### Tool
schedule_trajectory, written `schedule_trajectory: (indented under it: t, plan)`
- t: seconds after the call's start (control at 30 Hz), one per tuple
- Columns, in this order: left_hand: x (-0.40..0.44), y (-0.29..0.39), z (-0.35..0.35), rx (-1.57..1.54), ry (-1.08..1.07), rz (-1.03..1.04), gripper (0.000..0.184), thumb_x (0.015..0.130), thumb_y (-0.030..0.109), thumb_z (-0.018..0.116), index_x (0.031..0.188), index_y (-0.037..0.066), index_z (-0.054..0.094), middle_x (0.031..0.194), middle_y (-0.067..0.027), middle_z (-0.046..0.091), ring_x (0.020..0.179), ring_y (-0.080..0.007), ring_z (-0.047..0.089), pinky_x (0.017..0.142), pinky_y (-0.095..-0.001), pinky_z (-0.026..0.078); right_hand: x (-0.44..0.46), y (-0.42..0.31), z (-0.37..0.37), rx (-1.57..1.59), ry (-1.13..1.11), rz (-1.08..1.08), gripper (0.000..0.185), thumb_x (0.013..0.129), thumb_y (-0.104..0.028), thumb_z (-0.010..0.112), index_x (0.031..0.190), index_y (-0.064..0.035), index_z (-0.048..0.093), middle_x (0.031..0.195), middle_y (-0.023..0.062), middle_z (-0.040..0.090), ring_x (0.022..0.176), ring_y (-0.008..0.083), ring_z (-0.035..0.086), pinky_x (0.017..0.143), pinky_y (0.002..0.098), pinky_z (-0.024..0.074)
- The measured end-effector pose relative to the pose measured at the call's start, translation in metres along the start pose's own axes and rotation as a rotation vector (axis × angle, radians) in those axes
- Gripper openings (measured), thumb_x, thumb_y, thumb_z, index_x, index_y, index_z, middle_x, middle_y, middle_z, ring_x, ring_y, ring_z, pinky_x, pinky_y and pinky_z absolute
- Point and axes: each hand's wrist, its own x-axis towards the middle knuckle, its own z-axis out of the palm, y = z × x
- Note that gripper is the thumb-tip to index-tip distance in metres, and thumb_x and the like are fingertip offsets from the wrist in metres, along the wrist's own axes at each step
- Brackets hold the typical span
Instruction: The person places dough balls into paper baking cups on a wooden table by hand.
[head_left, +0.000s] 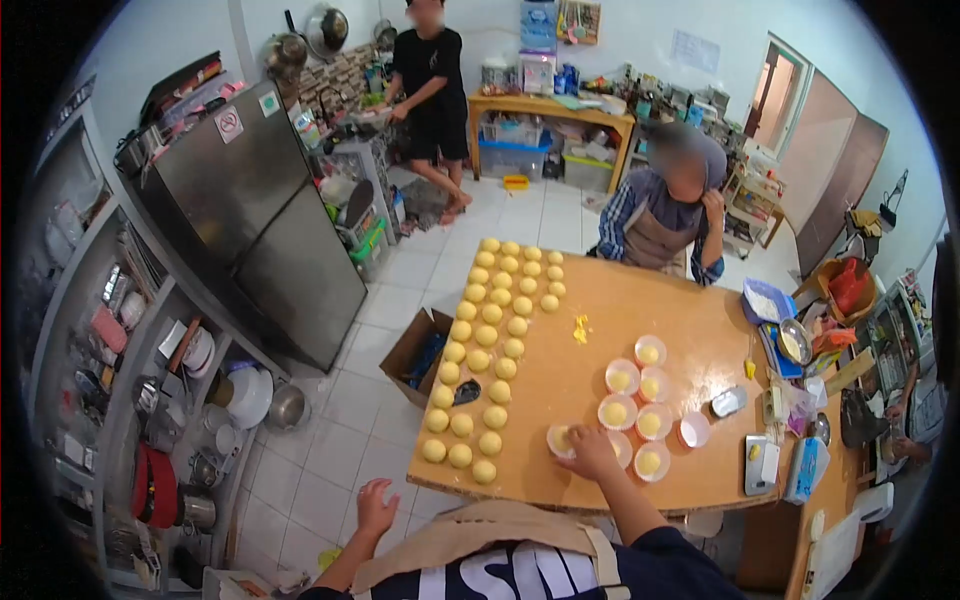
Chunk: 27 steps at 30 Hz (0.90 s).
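Observation:
My right hand reaches over the near edge of the table, its thumb and fingers curled on the right side of a white paper cup holding a pale dough ball. Several similar paper cups stand beside and beyond this hand, with dough in most of them; one pinkish cup to the right looks bare inside. My left hand hovers off the table's near left corner, fingers apart and holding nothing. Rows of round yellow dough balls lie along the left side of the wooden table.
A small yellow dough scrap and a dark object lie on the table. At right are a white scale, a metal tin and a blue tub. A person sits across; another person stands behind. A cardboard box is left.

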Motion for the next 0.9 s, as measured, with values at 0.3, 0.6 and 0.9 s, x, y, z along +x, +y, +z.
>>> schedule_trajectory:
  t: [0.3,0.6,0.9]
  plan:
    - [0.1,0.195,0.046,0.117,-0.326,0.614,0.055,0.082,0.039,0.065,0.126,0.009,0.052,0.131,-0.0091,0.051,0.121,-0.0302,0.046,0.101,-0.0485,0.033,-0.002,0.013,0.024,0.127,0.001,0.018,0.053,0.083,-0.043,0.065,0.115,-0.0011,0.061,0.121,0.0168,0.057,0.114,0.0334,0.053,0.1,0.0422,0.0394]
    - [0.124,0.268,0.113,0.432,-0.623,0.803,0.084,0.078,0.054,0.064,0.142,0.008,0.036,0.15,-0.0075,0.032,0.142,-0.0274,0.021,0.112,-0.056,0.015,-0.013,0.017,0.012,-0.082,-0.099,-0.029,0.062,0.086,-0.049,0.057,0.13,-0.005,0.052,0.136,0.0131,0.049,0.132,0.0268,0.039,0.112,0.0484,0.0223]
    - [0.123,0.27,0.13,0.451,-0.593,0.733,0.074,0.077,0.045,0.067,0.138,0.011,0.041,0.145,-0.0088,0.039,0.14,-0.0292,0.026,0.11,-0.0601,0.012,-0.019,0.015,0.0,-0.132,-0.203,-0.025,0.068,0.087,-0.056,0.051,0.137,-0.0106,0.045,0.144,0.005,0.042,0.14,0.0212,0.027,0.112,0.0581,0.0104]
